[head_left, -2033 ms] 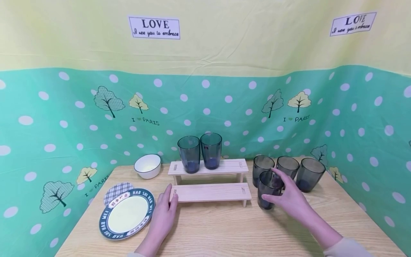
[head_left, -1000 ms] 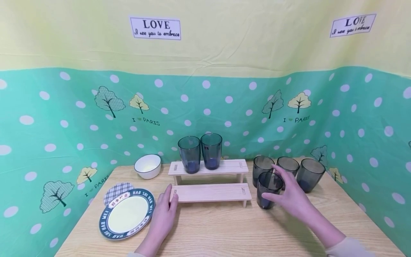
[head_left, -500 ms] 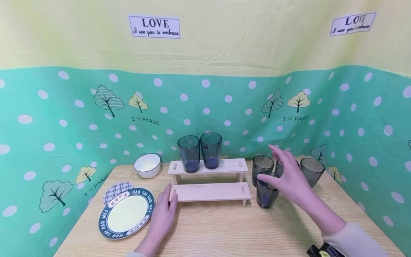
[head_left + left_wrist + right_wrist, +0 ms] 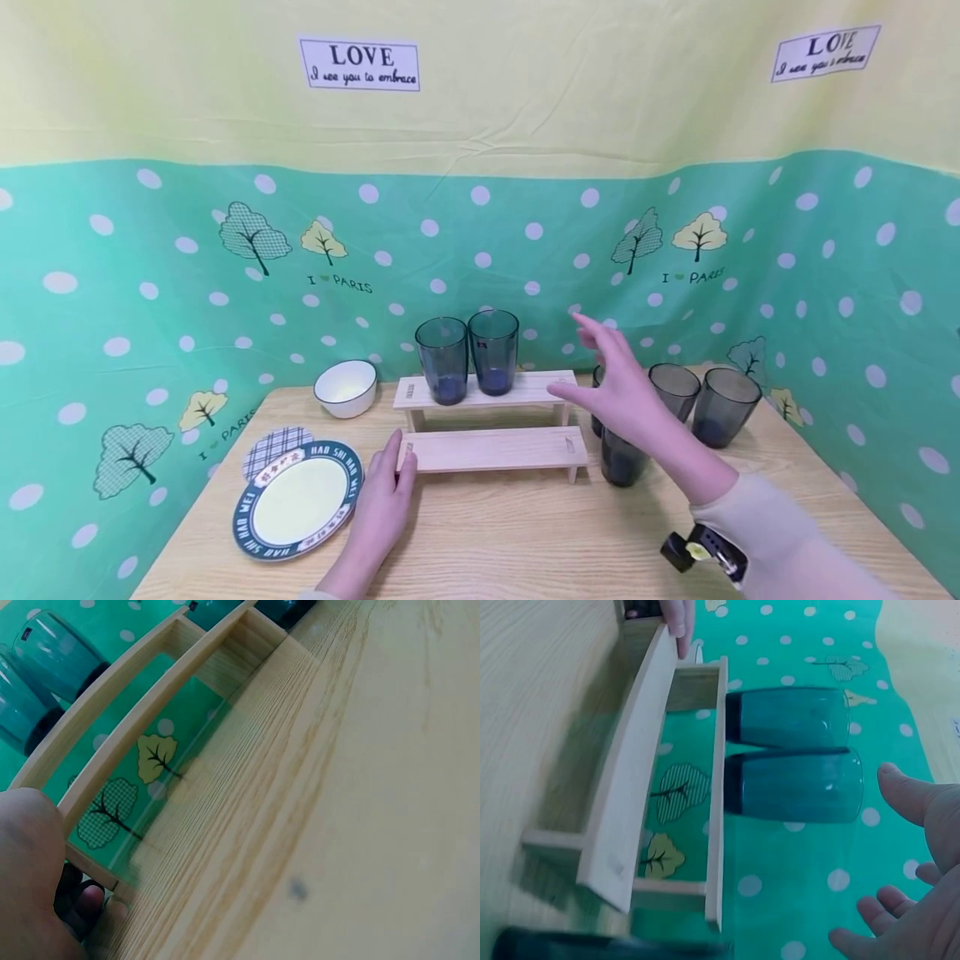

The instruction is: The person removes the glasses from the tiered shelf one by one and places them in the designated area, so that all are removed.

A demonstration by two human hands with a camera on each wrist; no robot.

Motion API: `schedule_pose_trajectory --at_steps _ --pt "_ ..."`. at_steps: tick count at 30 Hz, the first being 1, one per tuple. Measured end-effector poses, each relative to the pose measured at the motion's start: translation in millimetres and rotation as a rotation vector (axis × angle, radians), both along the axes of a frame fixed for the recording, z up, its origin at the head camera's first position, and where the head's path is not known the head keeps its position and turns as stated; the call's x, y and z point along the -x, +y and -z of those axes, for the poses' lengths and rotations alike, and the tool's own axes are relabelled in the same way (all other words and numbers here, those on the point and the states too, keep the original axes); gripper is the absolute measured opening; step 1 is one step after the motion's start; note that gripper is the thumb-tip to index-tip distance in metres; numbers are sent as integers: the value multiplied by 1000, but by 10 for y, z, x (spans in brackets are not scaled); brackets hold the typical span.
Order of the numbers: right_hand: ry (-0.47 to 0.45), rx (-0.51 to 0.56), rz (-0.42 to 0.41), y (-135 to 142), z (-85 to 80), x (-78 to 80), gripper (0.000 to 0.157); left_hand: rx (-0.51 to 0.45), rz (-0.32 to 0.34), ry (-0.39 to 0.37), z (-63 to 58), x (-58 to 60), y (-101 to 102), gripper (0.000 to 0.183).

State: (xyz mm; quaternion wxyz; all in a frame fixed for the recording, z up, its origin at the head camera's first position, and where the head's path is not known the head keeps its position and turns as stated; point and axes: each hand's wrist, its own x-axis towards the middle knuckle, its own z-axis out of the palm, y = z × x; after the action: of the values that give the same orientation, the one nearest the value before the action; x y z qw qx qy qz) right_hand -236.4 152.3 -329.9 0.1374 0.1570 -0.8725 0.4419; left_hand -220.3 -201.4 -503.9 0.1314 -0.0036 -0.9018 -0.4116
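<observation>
My left hand point(image 4: 378, 504) grips the left end of the lower shelf point(image 4: 491, 450) of a two-step wooden rack, thumb and fingers around its corner. On the upper shelf point(image 4: 536, 388) stand two smoky drinking glasses, a left glass point(image 4: 442, 358) and a right glass point(image 4: 494, 354), upright side by side. My right hand point(image 4: 626, 392) hangs in the air over the rack's right end, fingers spread and holding nothing; it looks just as bare in the right wrist view. Beneath its wrist a front glass point(image 4: 621, 462) stands on the table, its top hidden by the hand.
Behind the front glass are more smoky glasses: a middle glass point(image 4: 675, 387), a far-right glass point(image 4: 725, 408) and one mostly hidden by my hand. At left lie a blue-rimmed plate point(image 4: 247, 533), a checked round mat point(image 4: 273, 446) and a white bowl point(image 4: 345, 392). A dotted cloth point(image 4: 480, 233) hangs behind.
My right hand has let go of the front glass at the right, risen and moved left toward the rack. That glass stays on the table. My left hand keeps its place.
</observation>
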Motion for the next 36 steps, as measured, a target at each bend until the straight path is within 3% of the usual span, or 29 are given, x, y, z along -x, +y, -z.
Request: schedule_pose_trajectory --at_steps 12,25,36 --pt "-22 48 -60 -368 -84 267 107 -3 -3 1 -9 -7 -3 62" --pt "-92 48 -69 -655 -33 545 110 -4 2 9 10 0 1 62" --pt "-130 35 -59 -807 -27 631 110 1 -1 4 0 -3 2 62"
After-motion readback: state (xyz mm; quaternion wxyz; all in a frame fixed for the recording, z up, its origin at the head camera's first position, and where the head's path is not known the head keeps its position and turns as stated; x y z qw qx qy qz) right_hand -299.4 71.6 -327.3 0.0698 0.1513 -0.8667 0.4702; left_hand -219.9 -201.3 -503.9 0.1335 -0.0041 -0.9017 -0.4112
